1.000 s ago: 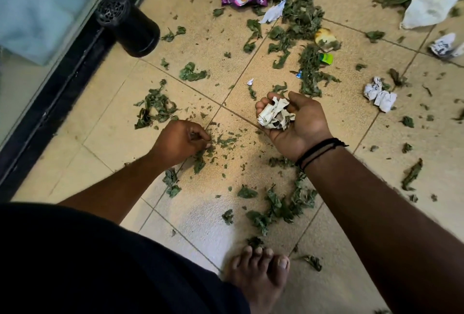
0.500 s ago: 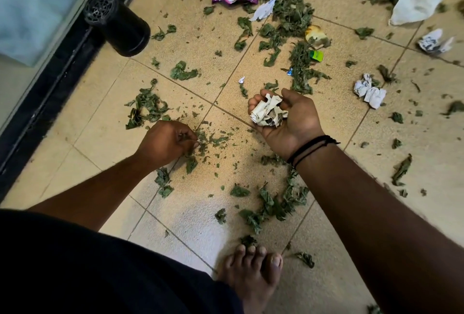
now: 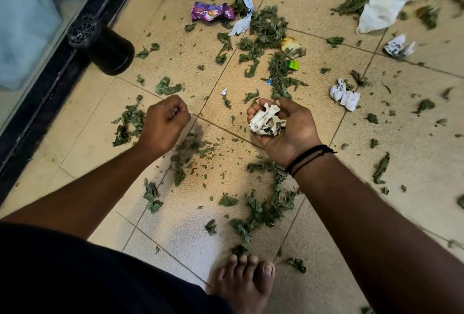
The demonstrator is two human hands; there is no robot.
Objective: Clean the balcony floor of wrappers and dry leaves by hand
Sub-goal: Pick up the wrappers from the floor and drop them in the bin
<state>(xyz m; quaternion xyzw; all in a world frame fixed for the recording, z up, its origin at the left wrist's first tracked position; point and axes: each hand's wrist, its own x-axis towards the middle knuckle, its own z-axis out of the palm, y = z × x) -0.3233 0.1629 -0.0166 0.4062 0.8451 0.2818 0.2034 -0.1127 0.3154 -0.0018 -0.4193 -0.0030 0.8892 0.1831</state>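
Both hands differ: our left hand (image 3: 164, 122) has lifted off the tiles into a fist, perhaps pinching leaf bits; our right hand (image 3: 283, 125) still cups the crumpled wrapper (image 3: 266, 122). Dry leaves (image 3: 190, 150) lie scattered below.

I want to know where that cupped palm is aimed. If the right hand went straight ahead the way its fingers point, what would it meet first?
Probably the dry leaves strewn just beyond the right hand, which cups crumpled wrappers. Height above the floor is unclear.

Beige tiled floor (image 3: 160, 24) beside a black-framed glass door (image 3: 37, 102).
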